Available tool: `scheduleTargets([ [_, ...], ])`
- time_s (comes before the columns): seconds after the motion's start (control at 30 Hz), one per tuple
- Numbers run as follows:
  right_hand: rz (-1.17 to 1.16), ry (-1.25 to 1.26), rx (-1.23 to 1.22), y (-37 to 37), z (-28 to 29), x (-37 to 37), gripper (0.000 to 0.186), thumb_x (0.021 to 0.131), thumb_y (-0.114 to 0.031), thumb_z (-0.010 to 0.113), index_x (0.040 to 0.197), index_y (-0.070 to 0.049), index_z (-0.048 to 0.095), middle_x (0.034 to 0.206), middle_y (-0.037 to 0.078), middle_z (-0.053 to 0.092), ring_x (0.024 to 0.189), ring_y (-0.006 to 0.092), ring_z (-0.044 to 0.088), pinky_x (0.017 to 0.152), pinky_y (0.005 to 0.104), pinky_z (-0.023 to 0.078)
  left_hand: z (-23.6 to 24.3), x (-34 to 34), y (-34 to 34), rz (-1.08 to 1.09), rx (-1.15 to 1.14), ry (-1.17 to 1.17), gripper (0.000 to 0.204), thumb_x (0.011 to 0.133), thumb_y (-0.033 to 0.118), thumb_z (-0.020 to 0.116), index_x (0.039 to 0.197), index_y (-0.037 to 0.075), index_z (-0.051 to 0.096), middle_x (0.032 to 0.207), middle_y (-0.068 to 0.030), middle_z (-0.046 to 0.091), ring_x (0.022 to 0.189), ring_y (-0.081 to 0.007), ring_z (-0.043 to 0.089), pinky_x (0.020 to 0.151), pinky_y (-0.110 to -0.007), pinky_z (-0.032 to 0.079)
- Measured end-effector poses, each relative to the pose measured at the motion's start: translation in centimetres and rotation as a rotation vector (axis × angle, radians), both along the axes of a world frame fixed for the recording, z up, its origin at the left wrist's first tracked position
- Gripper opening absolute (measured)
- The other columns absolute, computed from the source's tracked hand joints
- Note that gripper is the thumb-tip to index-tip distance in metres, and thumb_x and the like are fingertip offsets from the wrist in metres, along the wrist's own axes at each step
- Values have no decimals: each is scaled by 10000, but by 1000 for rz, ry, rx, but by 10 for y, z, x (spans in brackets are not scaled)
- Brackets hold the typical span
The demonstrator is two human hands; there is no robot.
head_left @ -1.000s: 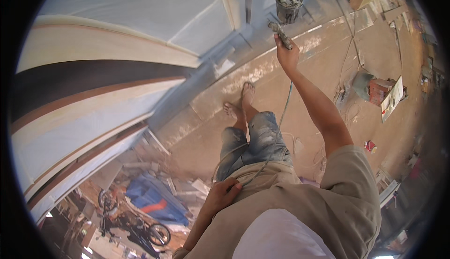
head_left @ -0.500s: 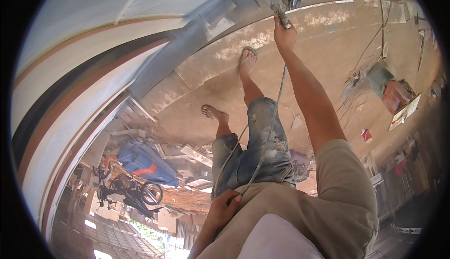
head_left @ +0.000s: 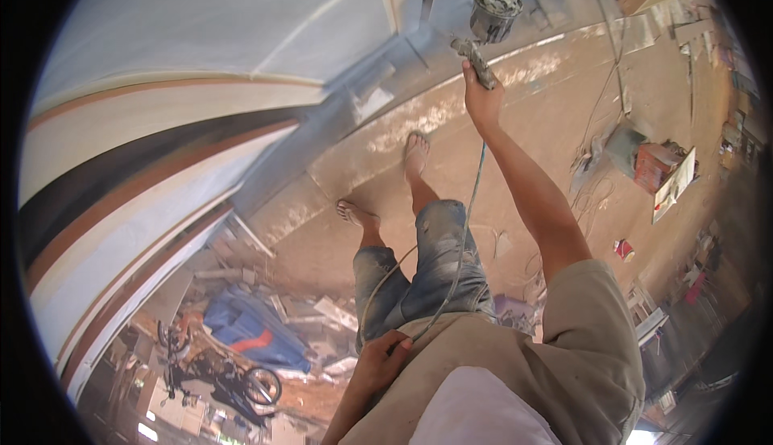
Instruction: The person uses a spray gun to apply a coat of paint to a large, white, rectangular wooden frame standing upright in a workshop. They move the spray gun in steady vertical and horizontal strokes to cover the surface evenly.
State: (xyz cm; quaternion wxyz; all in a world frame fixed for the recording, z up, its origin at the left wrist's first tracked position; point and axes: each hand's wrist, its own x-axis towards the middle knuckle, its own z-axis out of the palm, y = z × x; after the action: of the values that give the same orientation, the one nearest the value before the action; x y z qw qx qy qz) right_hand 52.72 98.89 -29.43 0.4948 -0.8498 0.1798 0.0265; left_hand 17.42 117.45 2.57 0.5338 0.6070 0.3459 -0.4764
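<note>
A dusty brown floor [head_left: 539, 139] is spreading out beneath the person. The right hand [head_left: 483, 108] is gripping a smeared spray gun [head_left: 477, 65], its fingers clamped around the handle. Just beyond those fingertips, a dark cup [head_left: 493, 24] with a crusted, pale top is sitting at the gun's front end. A thin hose [head_left: 462, 248] is trailing down from below the right fingers to the left hand [head_left: 385, 361] at the waist, where thumb and fingers seem to be pinching it, though the hold is too small to see clearly. Ahead of the left fingers, worn denim shorts [head_left: 447, 240] are covering the person's thighs. Farther out, left of those fingers, a blue tarp [head_left: 250, 328] is lying among scraps, and a motorbike [head_left: 221, 384] is standing past it. Well to the right of the right fingers, a reddish box [head_left: 654, 167] is resting beside a pale board [head_left: 675, 185].
</note>
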Motion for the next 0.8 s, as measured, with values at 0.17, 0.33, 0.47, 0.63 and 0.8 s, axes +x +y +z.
scheduleTargets([
  [0.17,7,-173,81,10,145,0,386,879,-364,766,983,5,725,736,152,678,690,211,617,690,375,490,36,-4,31,-153,16,-223,274,970,289,613,976,23,679,824,-186,680,762,-275,656,729,-371,499],
  [0.33,17,-302,66,26,299,-7,380,882,-376,767,1025,-26,736,722,110,659,657,196,545,667,369,476,52,-9,83,-332,10,-565,270,968,280,603,961,21,680,819,-194,677,752,-315,664,703,-384,502],
  [0.47,16,-530,39,42,404,-12,356,911,-348,745,957,3,710,681,19,564,653,125,461,611,327,425,57,-14,121,-349,2,-895,261,954,252,613,902,1,661,730,-186,625,638,-223,597,644,-371,483],
  [0.63,-12,-731,-44,62,534,-16,403,917,-387,725,915,15,686,638,10,510,647,96,432,579,326,407,84,-18,157,-345,12,-1022,281,961,291,613,929,20,684,745,-168,653,671,-229,630,656,-365,487],
  [0.8,-54,-902,-107,82,639,-31,466,901,-453,720,1011,0,723,643,93,575,649,161,466,637,347,468,106,-28,179,-361,54,-1017,301,971,325,608,945,40,702,724,-138,650,671,-192,612,647,-339,476],
])
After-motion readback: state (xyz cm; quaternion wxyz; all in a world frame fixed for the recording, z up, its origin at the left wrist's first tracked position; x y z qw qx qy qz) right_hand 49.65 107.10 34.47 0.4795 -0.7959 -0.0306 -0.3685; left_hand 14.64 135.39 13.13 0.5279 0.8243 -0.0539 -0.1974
